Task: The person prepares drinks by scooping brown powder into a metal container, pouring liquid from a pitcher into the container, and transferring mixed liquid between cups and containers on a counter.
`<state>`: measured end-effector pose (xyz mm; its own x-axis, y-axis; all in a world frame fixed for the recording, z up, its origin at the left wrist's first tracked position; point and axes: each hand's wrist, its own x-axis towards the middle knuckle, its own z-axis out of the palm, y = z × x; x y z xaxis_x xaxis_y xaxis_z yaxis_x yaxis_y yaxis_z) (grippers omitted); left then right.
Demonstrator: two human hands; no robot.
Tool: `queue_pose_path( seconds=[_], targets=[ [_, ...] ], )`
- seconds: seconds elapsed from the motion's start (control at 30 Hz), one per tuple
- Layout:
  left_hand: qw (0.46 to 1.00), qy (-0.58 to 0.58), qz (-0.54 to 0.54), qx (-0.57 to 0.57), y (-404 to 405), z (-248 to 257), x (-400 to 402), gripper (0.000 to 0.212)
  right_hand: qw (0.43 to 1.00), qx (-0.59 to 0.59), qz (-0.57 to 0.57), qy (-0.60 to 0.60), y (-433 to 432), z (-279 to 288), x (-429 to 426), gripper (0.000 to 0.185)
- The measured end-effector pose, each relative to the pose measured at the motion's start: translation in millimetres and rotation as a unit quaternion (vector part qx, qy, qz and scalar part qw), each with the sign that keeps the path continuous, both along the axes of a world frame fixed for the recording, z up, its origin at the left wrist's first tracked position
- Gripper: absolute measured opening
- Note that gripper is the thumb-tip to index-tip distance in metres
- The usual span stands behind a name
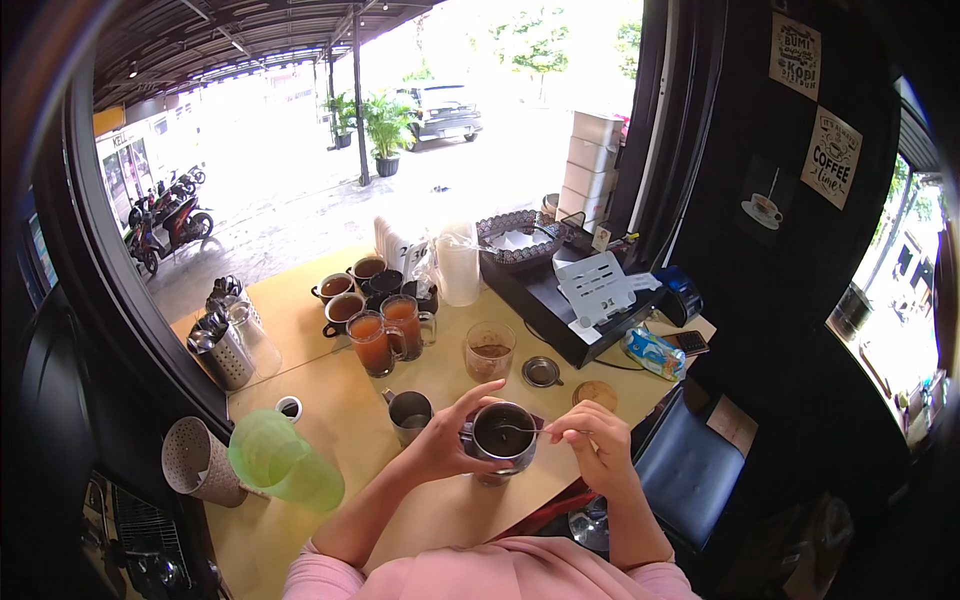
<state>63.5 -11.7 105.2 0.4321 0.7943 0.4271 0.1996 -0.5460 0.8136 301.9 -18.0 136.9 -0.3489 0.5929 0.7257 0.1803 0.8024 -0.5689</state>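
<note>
My left hand [450, 442] is curved round a round vessel with a metal rim [505, 431], which holds dark liquid. From the right, my right hand [596, 442] pinches a metal spoon [529, 430], its bowl end inside the vessel. Whether the vessel rests on the table or on something beneath it, I cannot tell. A metal pitcher [409, 414] stands just left of my left hand. Beyond the hands are a glass jar with brown powder [490, 352], a small metal strainer [541, 371] and a round wooden lid [595, 396].
Glass mugs of orange-red drink [371, 343] and cups of brown drink [345, 307] stand at the back. Left are a green plastic pitcher [285, 461], a woven-pattern bin [196, 459] and cutlery holders [221, 352]. Right are a black cash drawer [540, 300] and a wipes pack [652, 352].
</note>
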Motion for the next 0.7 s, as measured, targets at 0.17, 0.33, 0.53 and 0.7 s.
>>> queue_pose_path(
  seconds=[0.17, 0.33, 0.53, 0.7],
  targets=[
    [1.000, -0.014, -0.006, -0.003, 1.4, -4.4, -0.5, 0.098, 0.999, 0.019, -0.025, -0.019, -0.5, 4.2, -3.6, 0.014],
    [1.000, -0.012, -0.007, -0.005, 1.0, -2.9, 0.7, 0.097, 1.000, -0.011, 0.002, 0.001, -1.4, 0.5, -0.7, 0.015],
    [1.000, -0.015, -0.005, 0.001, 1.5, -4.7, -0.1, 0.096, 0.999, 0.004, -0.028, -0.025, -1.5, 1.5, -4.1, 0.016],
    [1.000, -0.012, -0.003, -0.004, 1.1, -3.6, 0.5, 0.096, 0.999, -0.034, -0.029, 0.002, -3.5, -1.5, 0.6, 0.014]
  ],
)
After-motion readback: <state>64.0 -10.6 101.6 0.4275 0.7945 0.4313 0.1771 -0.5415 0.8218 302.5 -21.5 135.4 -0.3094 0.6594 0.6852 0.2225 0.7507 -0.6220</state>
